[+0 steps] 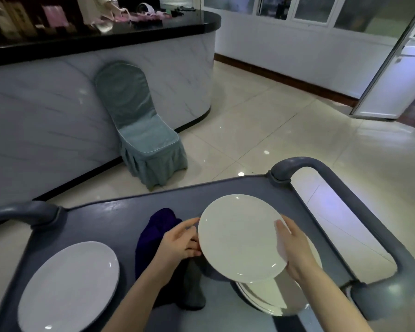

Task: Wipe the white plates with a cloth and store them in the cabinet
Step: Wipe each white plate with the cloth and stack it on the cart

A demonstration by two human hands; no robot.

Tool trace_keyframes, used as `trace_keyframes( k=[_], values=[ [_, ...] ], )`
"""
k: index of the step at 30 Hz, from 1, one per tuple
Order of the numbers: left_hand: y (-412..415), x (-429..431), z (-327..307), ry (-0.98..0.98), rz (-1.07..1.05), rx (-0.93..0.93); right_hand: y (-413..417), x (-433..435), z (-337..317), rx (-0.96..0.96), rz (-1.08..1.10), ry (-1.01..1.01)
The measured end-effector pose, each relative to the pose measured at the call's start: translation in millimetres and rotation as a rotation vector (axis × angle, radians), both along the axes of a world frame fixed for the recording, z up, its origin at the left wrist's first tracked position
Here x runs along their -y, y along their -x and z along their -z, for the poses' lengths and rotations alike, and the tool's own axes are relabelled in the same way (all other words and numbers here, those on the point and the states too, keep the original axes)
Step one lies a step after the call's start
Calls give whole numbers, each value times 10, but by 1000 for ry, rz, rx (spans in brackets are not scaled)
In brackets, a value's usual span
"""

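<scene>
Crockery shares the top of a grey cart [120, 212] with a dark purple cloth [158, 226], which lies crumpled near the middle. The person holds one white plate [240, 238] tilted above the cart's right half. The left hand [177, 240] pinches its left rim with the fingers curled at the edge, and the right hand [295, 250] clasps the right rim, thumb laid across the plate's face. The left hand is over the cloth, though whether it touches the fabric is hard to tell. Directly under the held plate sits a stack of plates [273, 298], partly in its shadow. A second plate [70, 286] rests flat on the cart's left side, well apart from the stack. Beyond the cart, a chair [141, 133] in a teal cover stands on the glossy tiled floor [273, 130] against a curved counter [58, 104].
</scene>
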State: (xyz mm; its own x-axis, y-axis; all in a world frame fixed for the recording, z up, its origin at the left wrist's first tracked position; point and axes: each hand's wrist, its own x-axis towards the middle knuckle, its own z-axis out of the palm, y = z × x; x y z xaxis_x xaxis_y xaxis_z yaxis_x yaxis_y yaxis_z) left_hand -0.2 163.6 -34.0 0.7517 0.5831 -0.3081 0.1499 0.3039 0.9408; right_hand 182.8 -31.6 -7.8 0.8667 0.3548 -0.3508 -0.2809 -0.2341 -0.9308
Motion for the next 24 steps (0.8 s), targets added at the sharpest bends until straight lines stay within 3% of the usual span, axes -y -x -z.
trace_keyframes(
  k=[4,11,14,18,22,24],
  values=[
    [140,-114,270,-539,-116,-303,-36,-43,17,45,-17,69],
    [75,-88,637,-718,87,-489,5,56,46,29,-14,94],
    [80,-118,568,-744,42,-444,45,54,38,46,-32,100],
    [148,-193,235,-588,-81,-254,87,3,28,58,-53,104],
    [146,-296,-229,-621,-178,-145,199,-164,-14,58,-78,102],
    [143,-338,-487,-681,-118,-61,289,-261,-50,89,-114,81]
  ],
)
